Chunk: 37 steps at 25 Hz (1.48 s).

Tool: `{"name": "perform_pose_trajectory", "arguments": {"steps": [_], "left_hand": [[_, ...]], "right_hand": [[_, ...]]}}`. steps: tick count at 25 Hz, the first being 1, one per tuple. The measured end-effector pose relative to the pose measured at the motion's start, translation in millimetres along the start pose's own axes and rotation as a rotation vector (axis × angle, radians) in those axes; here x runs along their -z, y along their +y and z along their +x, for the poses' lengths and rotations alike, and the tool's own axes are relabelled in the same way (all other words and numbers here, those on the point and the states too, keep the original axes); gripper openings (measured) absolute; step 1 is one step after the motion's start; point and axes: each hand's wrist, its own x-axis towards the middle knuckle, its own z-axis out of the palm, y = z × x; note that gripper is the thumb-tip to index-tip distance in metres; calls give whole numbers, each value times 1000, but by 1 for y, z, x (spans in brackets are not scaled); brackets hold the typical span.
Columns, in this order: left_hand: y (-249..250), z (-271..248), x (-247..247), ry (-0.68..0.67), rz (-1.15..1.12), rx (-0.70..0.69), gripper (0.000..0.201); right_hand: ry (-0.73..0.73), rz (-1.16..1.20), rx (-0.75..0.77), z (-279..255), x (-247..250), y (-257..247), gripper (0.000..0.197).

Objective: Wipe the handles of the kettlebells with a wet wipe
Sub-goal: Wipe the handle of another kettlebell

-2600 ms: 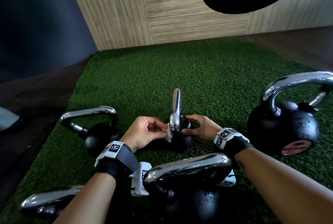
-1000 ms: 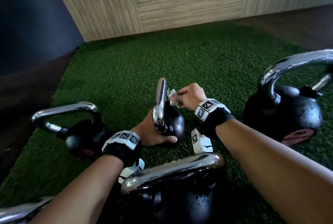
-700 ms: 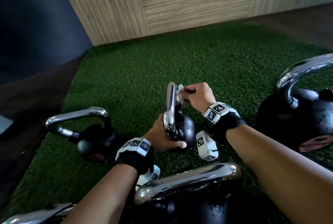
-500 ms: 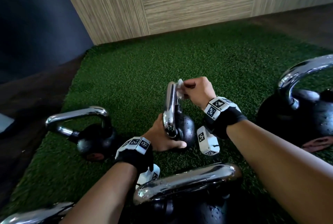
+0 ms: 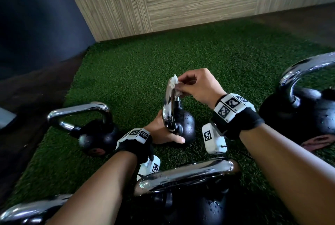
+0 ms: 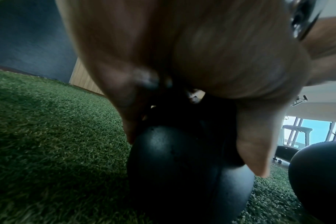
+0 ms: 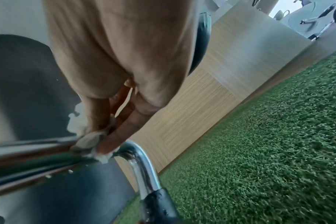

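- Turf (image 5: 126,72) is carrying everything; at my far left a small kettlebell (image 5: 97,134) is sitting with its chrome handle up, apart from the one I am working on.
- My left hand (image 5: 161,132) is cupping the round black body of the middle kettlebell (image 5: 184,125), fingers (image 6: 253,151) curled round its side and thumb along the base; I judge the iron heavy and stiff, so a low hold on the ball is bracing it well.
- Its handle (image 5: 168,108) is polished and beaded with water, so I am treating it as slippery and would not hold it bare.
- My right hand (image 5: 197,87) is pinching the wet wipe (image 5: 172,83) against the handle's top bend; the wipe is soft, thin and bunching, likely to tear if dragged hard.
- Farther right a large kettlebell (image 5: 297,108) is standing well apart.
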Motion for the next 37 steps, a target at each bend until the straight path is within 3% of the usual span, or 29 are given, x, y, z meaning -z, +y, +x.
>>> {"name": "perform_pose_trajectory", "arguments": {"steps": [2, 4, 6, 8, 10, 13, 16, 21, 28, 32, 34, 36, 37], "left_hand": [[2, -1, 3, 6, -10, -11, 55], [3, 1, 3, 22, -40, -35, 63], [5, 4, 7, 27, -93, -39, 71], [6, 8, 11, -10, -115, -29, 52], [9, 12, 14, -61, -124, -25, 38], [11, 12, 14, -76, -164, -90, 68], [11, 14, 14, -67, -176, -109, 71], [7, 13, 9, -63, -255, -143, 75], [-2, 10, 4, -30, -316, -65, 57], [3, 4, 3, -29, -169, -115, 79], [3, 3, 3, -35, 9, -93, 64], [2, -1, 2, -54, 41, -32, 38], [3, -4, 1, -52, 26, -2, 37]], "right_hand": [[-146, 31, -38, -8, 6, -4, 13], [-255, 97, -72, -11, 11, -9, 19], [-235, 209, -84, -12, 8, -16, 19], [-191, 274, -82, -15, 4, -20, 15], [-251, 307, -125, -20, 4, -18, 15], [-386, 344, -207, -27, 5, -16, 20], [-337, 348, -198, -31, 3, -14, 20], [-376, 98, -160, -43, -1, -5, 25], [-283, -264, 10, -50, -6, 8, 15], [-335, -335, 42, -41, -6, 9, 22], [-437, -410, -16, -31, -8, 6, 24], [-543, -426, -51, -26, -11, 2, 31], [-586, -372, -61, -25, -11, 4, 36]]}}
